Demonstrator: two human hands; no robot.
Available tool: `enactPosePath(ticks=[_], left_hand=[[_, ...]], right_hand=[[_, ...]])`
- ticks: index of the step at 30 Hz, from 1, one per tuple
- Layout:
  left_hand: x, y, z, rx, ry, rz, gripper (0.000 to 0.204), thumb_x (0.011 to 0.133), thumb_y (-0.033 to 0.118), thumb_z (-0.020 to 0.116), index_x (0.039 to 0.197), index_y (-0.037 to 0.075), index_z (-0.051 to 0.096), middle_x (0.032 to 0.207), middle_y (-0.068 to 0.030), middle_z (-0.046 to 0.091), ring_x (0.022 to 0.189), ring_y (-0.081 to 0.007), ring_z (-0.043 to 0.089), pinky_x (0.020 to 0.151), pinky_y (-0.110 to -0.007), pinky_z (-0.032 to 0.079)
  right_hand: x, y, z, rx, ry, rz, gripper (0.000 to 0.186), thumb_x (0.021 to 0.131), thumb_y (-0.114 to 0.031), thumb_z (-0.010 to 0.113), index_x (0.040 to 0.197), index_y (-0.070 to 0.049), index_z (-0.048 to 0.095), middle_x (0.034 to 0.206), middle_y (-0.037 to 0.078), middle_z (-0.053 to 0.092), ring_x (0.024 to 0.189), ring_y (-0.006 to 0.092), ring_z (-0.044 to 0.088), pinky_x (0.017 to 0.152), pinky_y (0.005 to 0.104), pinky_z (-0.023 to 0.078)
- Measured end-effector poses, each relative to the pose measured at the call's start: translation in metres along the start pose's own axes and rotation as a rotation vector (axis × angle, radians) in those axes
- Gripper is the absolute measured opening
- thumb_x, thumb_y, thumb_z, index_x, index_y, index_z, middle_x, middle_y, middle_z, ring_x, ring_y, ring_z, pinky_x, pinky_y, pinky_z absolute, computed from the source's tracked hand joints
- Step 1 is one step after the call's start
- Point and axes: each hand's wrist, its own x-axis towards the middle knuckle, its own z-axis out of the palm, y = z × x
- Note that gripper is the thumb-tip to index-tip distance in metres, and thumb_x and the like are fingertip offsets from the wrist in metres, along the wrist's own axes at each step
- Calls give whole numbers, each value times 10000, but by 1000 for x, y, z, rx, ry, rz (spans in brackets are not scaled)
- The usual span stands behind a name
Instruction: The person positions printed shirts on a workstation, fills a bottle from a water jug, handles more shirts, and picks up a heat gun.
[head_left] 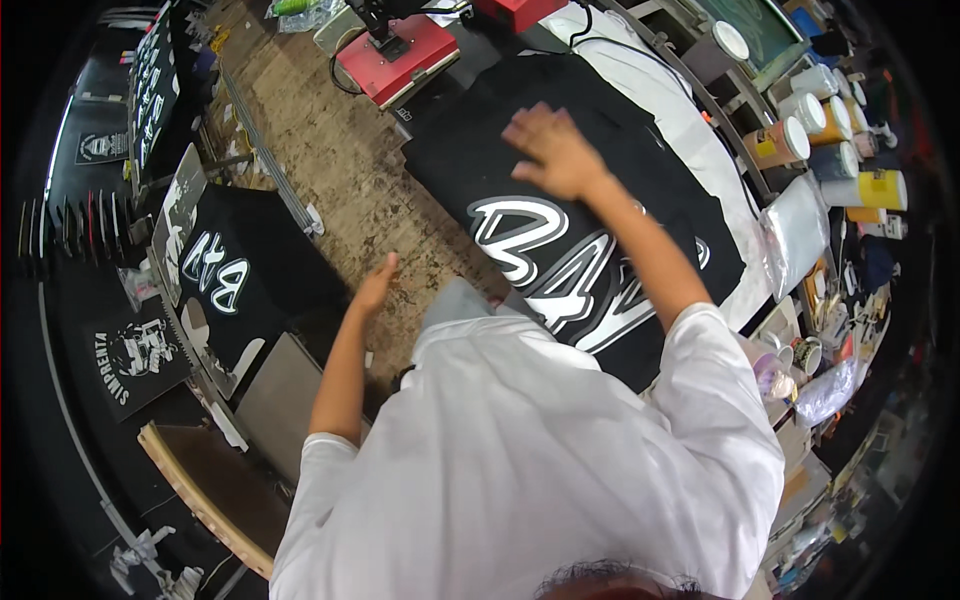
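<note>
My right hand (pixel 555 150) is spread over a black T-shirt (pixel 590 110) with large white and grey lettering. Its fingers are apart and hold nothing; slight blur hides whether the palm touches the cloth. The shirt lies flat on the worktop at my right, and there seem to be more layers of black cloth beneath it. Off to the left, my left hand (pixel 375 285) hangs in the air above the floor, its visible fingers stretched out and nothing in them. Nearest to that hand is another black printed shirt (pixel 255 260) on the left-hand bench.
A red press-like machine (pixel 400 60) stands beyond the shirt. Ink tubs (pixel 780 140) and a clear plastic bag (pixel 797 235) line the right side. At lower left is a wood-edged frame (pixel 205 500). Between the benches runs a stained floor (pixel 290 100).
</note>
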Motion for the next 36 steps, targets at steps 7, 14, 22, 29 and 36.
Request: enactPosePath(ticks=[7,14,22,29,36], left_hand=[[-23,-18,-101,-55,206,-187,738,918,618,614,1369,35,583,1222,-102,663,1011,-205,625,862,-358,480],[38,-35,-215,304,696,-125,507,830,486,718,1123,74,745,1103,-165,729,1063,-324,687,923,-409,519],[55,-116,-381,-183,1076,-511,371,863,325,674,1099,45,736,1204,-213,679,1153,-380,632,976,-484,505],[27,-243,-448,-660,1525,-1612,545,875,441,690,1170,-1,568,1245,-182,518,1230,-334,516,940,-499,501],[27,-303,-470,-710,1478,-1502,371,872,423,701,1058,107,639,1096,-72,689,1026,-285,682,879,-472,510]], right_hand=[[32,99,-30,-262,224,661,840,976,-607,458,1550,-22,278,1619,259,196,1476,525,139,1135,719,107],[67,-89,3,14,-160,73,647,924,-459,613,1504,-224,445,1606,156,293,1471,432,225,1166,578,188],[174,-139,25,281,-281,304,383,946,-276,660,1206,6,662,1213,192,671,1179,359,615,1122,557,334],[318,-266,84,604,-637,310,209,907,-135,708,1066,0,721,971,170,742,899,238,718,809,324,529],[457,-296,135,795,-774,246,205,979,-107,649,1133,27,661,1010,38,693,937,97,633,860,238,502]])
